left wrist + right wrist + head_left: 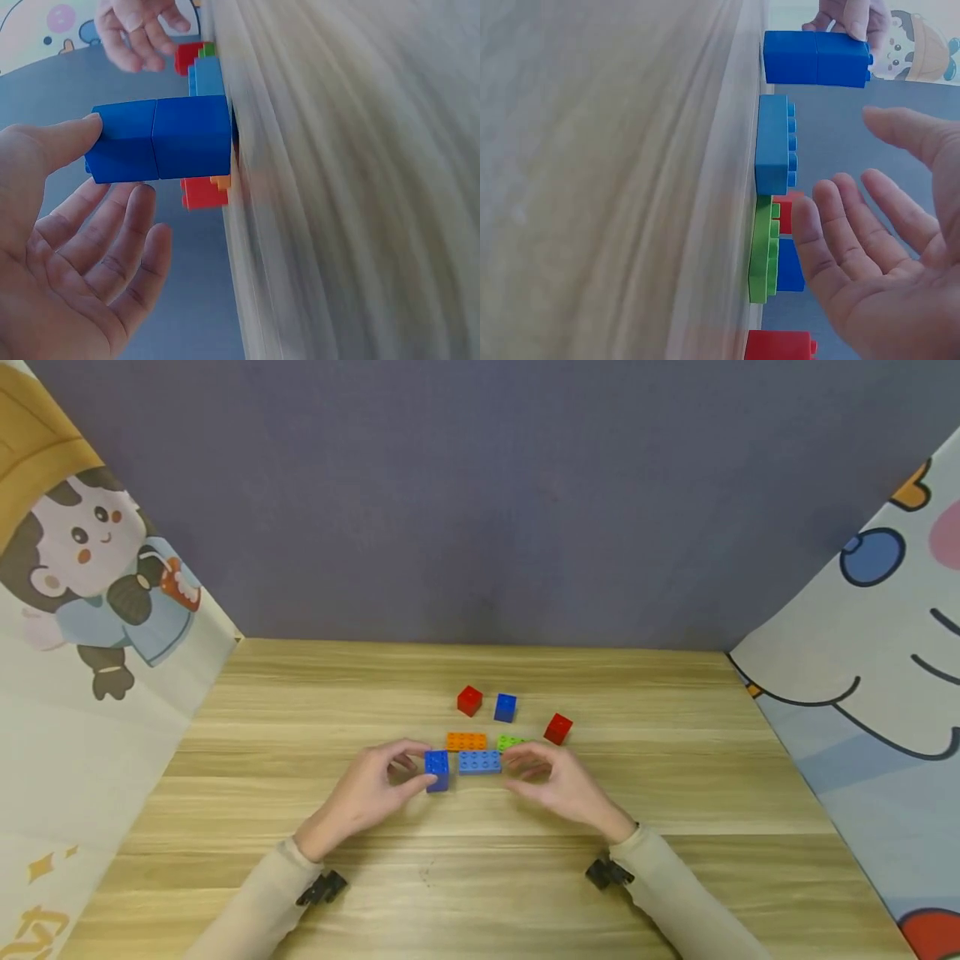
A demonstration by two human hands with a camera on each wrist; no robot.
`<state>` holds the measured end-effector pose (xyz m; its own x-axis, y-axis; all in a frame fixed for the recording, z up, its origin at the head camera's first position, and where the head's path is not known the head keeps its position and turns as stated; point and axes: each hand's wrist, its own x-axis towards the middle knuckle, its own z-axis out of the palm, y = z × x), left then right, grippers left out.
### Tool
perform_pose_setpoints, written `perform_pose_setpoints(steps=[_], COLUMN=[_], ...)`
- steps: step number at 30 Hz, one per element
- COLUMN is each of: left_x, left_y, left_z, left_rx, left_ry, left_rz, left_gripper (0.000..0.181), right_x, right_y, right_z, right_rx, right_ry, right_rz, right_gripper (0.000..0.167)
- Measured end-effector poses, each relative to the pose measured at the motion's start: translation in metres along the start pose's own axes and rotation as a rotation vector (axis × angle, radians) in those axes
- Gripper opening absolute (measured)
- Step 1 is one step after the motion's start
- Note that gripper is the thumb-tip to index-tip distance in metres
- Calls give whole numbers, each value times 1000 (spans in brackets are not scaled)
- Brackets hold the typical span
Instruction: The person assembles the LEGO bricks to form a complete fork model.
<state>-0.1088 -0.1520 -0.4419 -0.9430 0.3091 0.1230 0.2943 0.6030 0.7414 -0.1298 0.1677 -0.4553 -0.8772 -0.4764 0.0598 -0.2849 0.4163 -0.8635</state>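
My left hand (367, 787) pinches the upper part of a stack of two dark blue bricks (159, 139) between thumb and fingers. The stack stands upright, its studs up; I cannot tell whether its base touches the table. Just to its right lies a light blue studded brick (480, 763), long and flat on the table. My right hand (561, 785) hovers at that brick's right end, fingers spread and relaxed with nothing in them, as the right wrist view shows. Behind it, a lime green brick (762, 251) is partly covered by the right hand in the head view.
An orange brick (467, 742) lies right behind the light blue one. Farther back are a red brick (469, 701) and a small blue brick (506, 707), with another red brick (558, 729) to the right. A grey wall (480, 527) bounds the wooden table (480, 893) at the rear.
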Motion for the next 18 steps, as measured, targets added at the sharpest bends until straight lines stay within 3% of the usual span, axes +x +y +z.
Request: perform_pose_setpoints(steps=[8, 18], left_x=[0, 4], left_y=[-9, -32], left_z=[-16, -29], left_rx=[-3, -48], left_ry=[51, 126], left_rz=[2, -30], left_gripper=[41, 38], right_x=[2, 7], right_y=[1, 4], right_z=[-3, -3], right_rx=[-36, -41], right_ry=[23, 22], right_rz=[47, 76], right_gripper=[40, 37])
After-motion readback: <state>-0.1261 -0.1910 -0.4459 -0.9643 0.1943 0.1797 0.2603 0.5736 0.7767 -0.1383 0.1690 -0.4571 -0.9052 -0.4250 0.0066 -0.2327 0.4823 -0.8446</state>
